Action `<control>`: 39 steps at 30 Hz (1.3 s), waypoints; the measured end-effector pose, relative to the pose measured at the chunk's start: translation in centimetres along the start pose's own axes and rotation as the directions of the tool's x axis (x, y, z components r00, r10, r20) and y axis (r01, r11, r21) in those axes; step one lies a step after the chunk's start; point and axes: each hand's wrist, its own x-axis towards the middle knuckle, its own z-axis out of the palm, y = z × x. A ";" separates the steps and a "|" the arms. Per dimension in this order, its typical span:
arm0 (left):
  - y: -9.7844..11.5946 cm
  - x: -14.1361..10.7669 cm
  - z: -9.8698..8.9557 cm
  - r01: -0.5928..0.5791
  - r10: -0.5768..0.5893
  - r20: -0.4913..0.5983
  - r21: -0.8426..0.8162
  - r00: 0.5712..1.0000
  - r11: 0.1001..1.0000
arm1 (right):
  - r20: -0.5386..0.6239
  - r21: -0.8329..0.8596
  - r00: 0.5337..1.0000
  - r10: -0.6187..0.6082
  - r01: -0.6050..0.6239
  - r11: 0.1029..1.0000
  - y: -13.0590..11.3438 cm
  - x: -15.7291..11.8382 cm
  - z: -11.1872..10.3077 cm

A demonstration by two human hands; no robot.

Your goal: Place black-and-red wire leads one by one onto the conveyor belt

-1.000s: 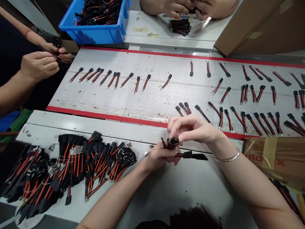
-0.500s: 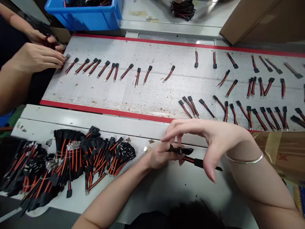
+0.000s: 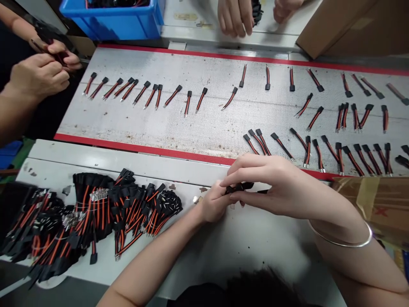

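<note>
Wire lead (image 3: pixel 240 187) pinched between our left hand (image 3: pixel 213 202) and right hand (image 3: pixel 271 185), just above a white counter (image 3: pixel 249 256).
Both grips are closed on the lead's black connector end, and its thin tail pokes out past our right fingers (image 3: pixel 255 198). Left of our hands, a heap of bundled red-and-black leads (image 3: pixel 96 217) with bare metal terminals lies on the counter. Ahead, a perforated conveyor belt (image 3: pixel 143 125) with red edges carries loose leads (image 3: pixel 172 96) in scattered rows. A metal bangle (image 3: pixel 340 241) circles our right forearm. At upper left, a co-worker's hands (image 3: pixel 40 74) work at a small dark item near a blue plastic crate (image 3: pixel 111 17). Beyond the belt, another person's hands (image 3: pixel 231 17) hold a black bundle beside a cardboard box (image 3: pixel 338 25).
</note>
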 end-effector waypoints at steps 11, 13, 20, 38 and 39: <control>0.5 0.1 0.0 0.019 -0.019 -0.002 0.052 1.000 0.998 | -0.030 -0.095 0.998 -0.048 0.045 0.994 0.3 0.0 0.3; 0.5 0.1 0.1 0.030 -0.030 -0.005 0.061 1.000 0.998 | -0.029 -0.102 0.999 -0.044 0.041 0.994 0.3 0.0 0.4; 0.6 0.1 0.0 0.066 -0.066 -0.009 0.080 0.998 0.995 | -0.034 -0.101 0.999 -0.042 0.038 0.994 0.4 0.0 0.4; 0.4 0.1 -0.1 0.090 -0.089 -0.015 0.084 0.996 0.992 | -0.143 -0.165 0.990 0.012 -0.036 0.986 -0.9 -0.5 -1.8; 0.4 0.2 0.0 0.111 -0.110 -0.019 0.067 0.994 0.992 | -0.221 -0.176 0.975 0.035 -0.075 0.981 -1.4 -0.7 -2.5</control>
